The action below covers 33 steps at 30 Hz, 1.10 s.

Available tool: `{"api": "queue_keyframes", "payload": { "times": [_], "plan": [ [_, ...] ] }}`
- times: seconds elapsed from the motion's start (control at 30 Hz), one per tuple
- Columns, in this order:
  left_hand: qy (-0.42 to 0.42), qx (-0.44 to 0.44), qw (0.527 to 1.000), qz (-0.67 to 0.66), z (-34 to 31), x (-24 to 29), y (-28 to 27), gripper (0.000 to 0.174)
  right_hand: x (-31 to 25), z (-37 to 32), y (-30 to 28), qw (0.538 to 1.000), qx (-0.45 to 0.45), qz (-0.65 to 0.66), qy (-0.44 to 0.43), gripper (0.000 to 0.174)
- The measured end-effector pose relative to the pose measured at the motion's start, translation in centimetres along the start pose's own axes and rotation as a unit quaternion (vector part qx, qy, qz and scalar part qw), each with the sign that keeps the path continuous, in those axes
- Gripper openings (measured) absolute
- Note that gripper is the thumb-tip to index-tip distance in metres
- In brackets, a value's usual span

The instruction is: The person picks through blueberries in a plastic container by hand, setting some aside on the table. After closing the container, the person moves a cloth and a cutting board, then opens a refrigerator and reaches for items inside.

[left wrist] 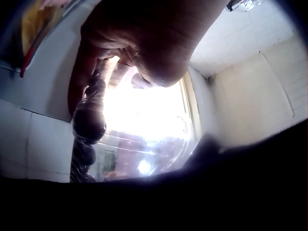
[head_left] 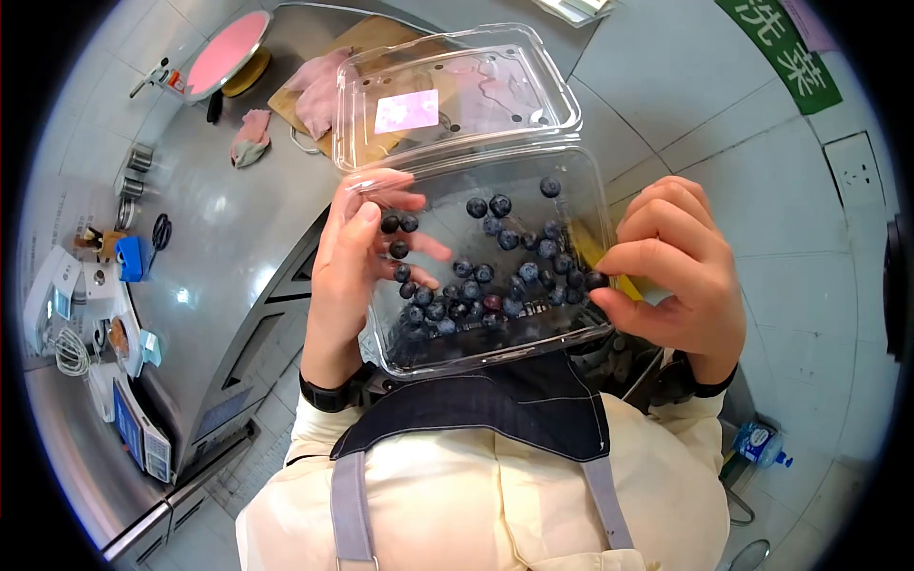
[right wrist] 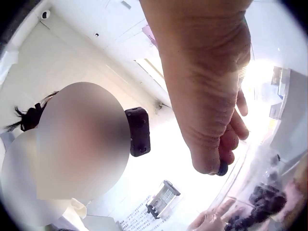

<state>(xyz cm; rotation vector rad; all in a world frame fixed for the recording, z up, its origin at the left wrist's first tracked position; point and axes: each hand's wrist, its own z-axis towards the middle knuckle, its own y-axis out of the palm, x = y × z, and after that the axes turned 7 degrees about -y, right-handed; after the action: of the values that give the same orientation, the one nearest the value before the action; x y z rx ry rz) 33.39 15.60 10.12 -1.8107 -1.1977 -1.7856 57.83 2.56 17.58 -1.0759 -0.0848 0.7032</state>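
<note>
A clear plastic clamshell box (head_left: 447, 190) is tilted in front of the chest, its hinged lid (head_left: 476, 81) swung back and bearing a pink label. Many blueberries (head_left: 466, 290) are gathered mostly toward the box's near side. My left hand (head_left: 345, 257) grips the box by its left wall, the thumb along the rim and the fingers showing through the plastic. Between the thumb and fingertips of my right hand (head_left: 681, 271) is one blueberry (head_left: 596, 281), pinched at the right edge of the box. The right wrist view shows that berry (right wrist: 223, 168) at the fingertips too.
On the left runs a steel counter (head_left: 214, 219) with a wooden board (head_left: 286, 100), a pink cloth (head_left: 319, 86), a pink turntable (head_left: 228, 55), scissors (head_left: 160, 233) and a scale (head_left: 143, 433). A water bottle (head_left: 762, 444) lies at the lower right.
</note>
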Motion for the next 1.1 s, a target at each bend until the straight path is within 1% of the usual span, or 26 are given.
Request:
{"api": "queue_keyframes", "payload": {
  "times": [0.03,0.1,0.2,0.23,0.27,0.33,0.37,0.43,0.47,0.5,0.53,0.6,0.7,0.77,0.8,0.87,0.9,0.97,1.0,1.07,1.1],
  "plan": [
    [-0.001,-0.004,1.000,0.001,0.1,0.0,0.1,0.043,-0.2,-0.1,0.0,1.000,0.001,-0.002,0.004,0.024],
    [-0.002,-0.006,1.000,0.005,0.1,0.2,0.3,0.044,-0.8,0.2,0.2,0.999,-0.021,0.017,-0.028,0.025],
    [-0.006,-0.013,1.000,0.004,0.2,0.2,0.5,0.043,-1.6,0.7,1.3,0.999,-0.004,0.032,-0.031,0.028],
    [-0.007,-0.014,1.000,0.004,0.2,0.2,0.6,0.043,-1.4,0.6,1.8,0.999,0.002,0.003,-0.038,0.026],
    [-0.007,-0.016,1.000,0.005,0.2,0.2,0.6,0.043,-1.2,0.7,1.9,0.999,0.002,0.003,-0.037,0.026],
    [-0.006,-0.018,1.000,0.007,0.2,0.3,0.7,0.043,-1.0,1.1,2.0,0.994,-0.075,-0.067,-0.035,0.024],
    [-0.007,-0.015,1.000,0.012,0.2,0.3,0.7,0.043,-1.1,1.3,2.3,0.994,-0.075,-0.068,-0.036,0.024],
    [-0.006,-0.008,1.000,0.017,0.1,0.2,0.9,0.043,-1.2,1.4,3.2,0.986,-0.144,-0.089,0.003,0.017],
    [-0.007,-0.006,1.000,0.018,0.1,0.2,0.9,0.043,-1.2,1.4,3.8,0.986,-0.144,-0.087,0.000,0.017],
    [-0.007,-0.002,1.000,0.020,0.0,0.2,0.9,0.043,-1.1,1.4,4.4,0.986,-0.148,-0.082,-0.015,0.010],
    [-0.006,0.003,1.000,0.021,-0.1,0.2,0.8,0.043,-1.0,1.6,4.8,0.985,-0.151,-0.076,-0.031,0.007],
    [-0.009,0.004,1.000,0.018,-0.3,0.1,0.6,0.042,-1.0,1.7,4.9,0.984,-0.157,-0.082,-0.034,0.006],
    [-0.004,0.011,1.000,0.011,-0.5,-0.1,0.4,0.043,-0.8,1.7,4.6,0.987,-0.141,-0.078,-0.014,0.010],
    [-0.006,0.010,1.000,0.008,-0.5,-0.1,0.4,0.043,-0.8,1.8,4.1,0.995,-0.097,-0.022,-0.010,0.015],
    [-0.005,0.012,1.000,0.008,-0.5,-0.1,0.4,0.043,-0.7,1.6,4.0,0.995,-0.097,-0.023,-0.010,0.015],
    [-0.004,0.012,1.000,0.008,-0.3,-0.1,0.3,0.043,-0.2,1.0,3.8,0.997,-0.015,0.062,-0.033,0.020],
    [-0.001,0.011,1.000,0.007,-0.3,-0.1,0.3,0.043,-0.1,0.8,3.6,0.998,-0.014,0.061,-0.032,0.020],
    [0.001,0.009,1.000,0.007,-0.3,-0.2,0.2,0.043,-0.2,0.0,3.1,0.992,0.070,0.108,-0.015,0.027],
    [0.002,0.009,1.000,0.007,-0.2,-0.1,0.2,0.043,-0.2,-0.6,2.7,0.991,0.071,0.109,-0.015,0.027],
    [0.002,0.008,1.000,0.009,-0.2,0.0,0.2,0.043,-0.5,-2.2,1.9,0.977,0.119,0.166,0.061,0.033],
    [0.003,0.006,1.000,0.009,-0.1,0.1,0.2,0.043,-0.7,-3.3,2.3,0.950,0.162,0.246,0.101,0.022]
  ]
}}
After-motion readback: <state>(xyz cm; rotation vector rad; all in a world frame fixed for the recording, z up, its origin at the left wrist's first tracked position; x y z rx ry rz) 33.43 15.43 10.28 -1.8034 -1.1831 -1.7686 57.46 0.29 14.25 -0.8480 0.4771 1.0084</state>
